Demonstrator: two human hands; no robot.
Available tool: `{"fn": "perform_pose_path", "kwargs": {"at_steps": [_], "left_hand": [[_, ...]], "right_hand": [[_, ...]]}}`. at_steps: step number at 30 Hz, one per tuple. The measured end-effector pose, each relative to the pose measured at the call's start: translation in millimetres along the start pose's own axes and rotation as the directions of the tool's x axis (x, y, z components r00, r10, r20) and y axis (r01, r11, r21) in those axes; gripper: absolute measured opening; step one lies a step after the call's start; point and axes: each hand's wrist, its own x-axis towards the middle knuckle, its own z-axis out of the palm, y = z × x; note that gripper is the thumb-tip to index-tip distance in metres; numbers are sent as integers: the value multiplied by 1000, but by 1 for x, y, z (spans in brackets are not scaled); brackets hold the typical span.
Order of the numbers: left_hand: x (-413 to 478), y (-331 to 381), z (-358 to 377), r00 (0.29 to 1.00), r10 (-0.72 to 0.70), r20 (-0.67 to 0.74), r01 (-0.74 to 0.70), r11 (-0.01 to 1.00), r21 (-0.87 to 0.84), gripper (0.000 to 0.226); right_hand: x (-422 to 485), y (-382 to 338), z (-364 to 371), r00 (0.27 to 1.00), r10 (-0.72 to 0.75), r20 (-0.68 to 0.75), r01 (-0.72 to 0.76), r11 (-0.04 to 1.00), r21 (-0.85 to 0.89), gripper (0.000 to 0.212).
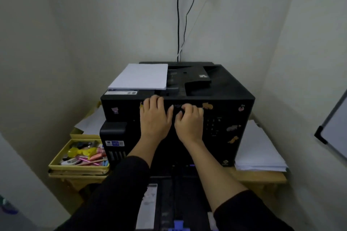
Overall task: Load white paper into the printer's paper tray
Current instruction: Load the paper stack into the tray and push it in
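Observation:
A black printer (225,99) with small stickers stands on a wooden table (262,177). A stack of white paper (140,77) lies on the printer's top, at its left rear. My left hand (154,118) lies against the upper front panel, its fingertips hooked over the top front edge. Right beside it, my right hand (187,122) presses on the same panel with curled fingers. Below, between my forearms, the printer's paper tray (150,202) sticks out toward me; I see no white sheets in its visible part.
A yellow tray (56,163) of pens and stationery sits left of the printer. Another pile of white paper (259,152) lies on the table to the right. A whiteboard (334,129) leans at the right wall. Cables (178,24) run up to a wall socket.

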Motion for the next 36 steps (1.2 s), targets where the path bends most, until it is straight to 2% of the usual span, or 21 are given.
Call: {"fn": "perform_pose_path", "kwargs": {"at_steps": [2,4,9,12,15,19,24,27,29,31,33,36], "left_hand": [[32,-5,-9,999,-4,-52,3,1000,-4,49],[56,-12,-16,999,-28,-34,27,999,-28,52],[104,-54,-12,994,-75,85,78,996,-32,47],[128,-82,-2,977,-100,188,101,995,4,46],[151,-104,9,945,-112,307,110,994,23,49],[174,-124,22,913,-95,396,93,995,24,52],[174,-142,35,840,-134,527,117,991,65,56],[168,-147,38,858,-121,499,112,993,47,57],[166,-147,38,868,-109,485,98,994,48,57],[167,-147,38,871,-106,479,99,994,39,56],[166,-147,38,867,-104,487,97,994,40,54],[169,-145,36,844,-130,521,137,990,25,55]], "right_hand": [[30,-17,3,999,-32,-23,34,998,48,22],[55,-31,7,1000,-27,-15,28,995,98,24],[106,-62,28,981,141,133,-161,975,155,27],[136,-71,50,912,307,271,-353,925,139,32],[162,-76,74,830,446,336,-502,859,101,35],[185,-77,98,762,522,384,-576,817,30,36],[197,-76,113,690,575,440,-666,742,74,36],[204,-80,112,639,590,494,-676,737,-7,36],[209,-85,113,627,572,529,-663,748,-23,41],[216,-85,120,585,596,550,-673,735,-80,46],[220,-82,129,607,598,523,-663,744,-82,49],[213,-92,120,699,568,434,-622,782,-23,40]]}}
